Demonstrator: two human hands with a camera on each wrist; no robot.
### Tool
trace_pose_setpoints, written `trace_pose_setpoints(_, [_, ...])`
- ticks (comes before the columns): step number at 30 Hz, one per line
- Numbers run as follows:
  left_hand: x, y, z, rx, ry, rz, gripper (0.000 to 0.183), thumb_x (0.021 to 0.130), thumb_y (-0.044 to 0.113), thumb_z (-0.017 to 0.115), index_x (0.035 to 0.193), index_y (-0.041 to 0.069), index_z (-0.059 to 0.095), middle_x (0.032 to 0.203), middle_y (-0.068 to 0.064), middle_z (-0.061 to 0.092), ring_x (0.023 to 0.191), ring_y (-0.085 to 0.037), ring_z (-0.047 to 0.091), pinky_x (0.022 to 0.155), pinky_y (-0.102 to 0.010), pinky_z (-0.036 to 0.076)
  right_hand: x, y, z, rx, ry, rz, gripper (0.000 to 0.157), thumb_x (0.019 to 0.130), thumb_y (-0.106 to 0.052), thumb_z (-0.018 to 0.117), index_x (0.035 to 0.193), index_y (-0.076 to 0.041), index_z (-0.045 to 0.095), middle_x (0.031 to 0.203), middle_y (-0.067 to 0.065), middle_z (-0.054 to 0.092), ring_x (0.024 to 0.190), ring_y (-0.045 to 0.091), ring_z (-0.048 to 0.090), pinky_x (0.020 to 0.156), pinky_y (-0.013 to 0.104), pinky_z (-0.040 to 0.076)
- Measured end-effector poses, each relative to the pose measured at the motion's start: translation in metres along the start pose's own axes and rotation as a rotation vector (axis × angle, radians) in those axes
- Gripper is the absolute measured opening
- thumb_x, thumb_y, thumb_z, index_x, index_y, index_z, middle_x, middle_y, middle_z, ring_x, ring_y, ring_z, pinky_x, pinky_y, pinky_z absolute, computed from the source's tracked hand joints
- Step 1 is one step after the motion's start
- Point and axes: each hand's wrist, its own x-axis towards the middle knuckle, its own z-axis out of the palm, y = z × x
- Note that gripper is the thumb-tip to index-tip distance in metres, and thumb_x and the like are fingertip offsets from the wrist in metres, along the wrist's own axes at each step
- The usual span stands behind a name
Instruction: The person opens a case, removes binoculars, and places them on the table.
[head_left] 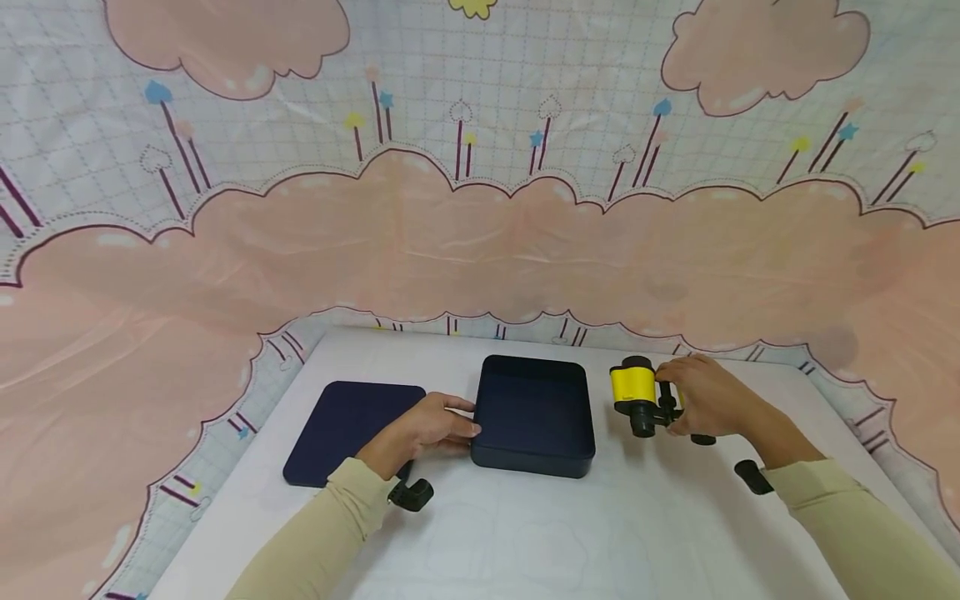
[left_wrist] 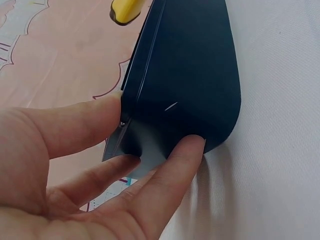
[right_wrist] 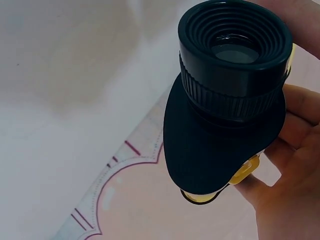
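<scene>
My right hand (head_left: 708,396) grips a pair of yellow and black binoculars (head_left: 633,386) over the right part of the table. An eyepiece (right_wrist: 235,55) faces the right wrist camera, and the fingers wrap the far side of the body. At the middle of the table sits a dark navy box (head_left: 534,417) without its cover, its inside bare. My left hand (head_left: 433,423) touches the left wall of this box. In the left wrist view, its fairly straight fingers (left_wrist: 185,155) rest against the box's side (left_wrist: 195,75), one of them right at the rim.
A flat dark navy lid (head_left: 352,429) lies left of the box, partly behind the left hand and wrist. White cloth covers the table (head_left: 525,542). Behind it hangs a backdrop (head_left: 487,242) printed with pink clouds. Black wrist cameras (head_left: 411,494) hang below both wrists.
</scene>
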Motion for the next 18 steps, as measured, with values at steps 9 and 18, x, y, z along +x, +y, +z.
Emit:
trace_pose_setpoints(9, [-0.001, 0.001, 0.002, -0.003, 0.012, -0.010, 0.057, 0.091, -0.007, 0.071, 0.145, -0.008, 0.053, 0.119, -0.023, 0.072, 0.097, -0.022, 0.074, 0.097, -0.048, 0.061, -0.007, 0.010, 0.006, 0.018, -0.013, 0.015, 0.071, 0.066, -0.029, 0.096, 0.123, 0.003, 0.071, 0.128, 0.022, 0.071, 0.125, 0.048, 0.060, 0.115, 0.071, 0.037])
trace_pose_setpoints(18, [-0.001, 0.001, 0.000, -0.003, 0.004, -0.001, 0.056, 0.092, -0.006, 0.070, 0.145, -0.007, 0.053, 0.118, -0.023, 0.073, 0.096, -0.021, 0.073, 0.097, -0.048, 0.061, -0.014, 0.018, 0.007, 0.033, -0.028, 0.027, 0.072, 0.065, -0.030, 0.097, 0.123, 0.004, 0.071, 0.130, 0.024, 0.070, 0.126, 0.050, 0.059, 0.114, 0.072, 0.036])
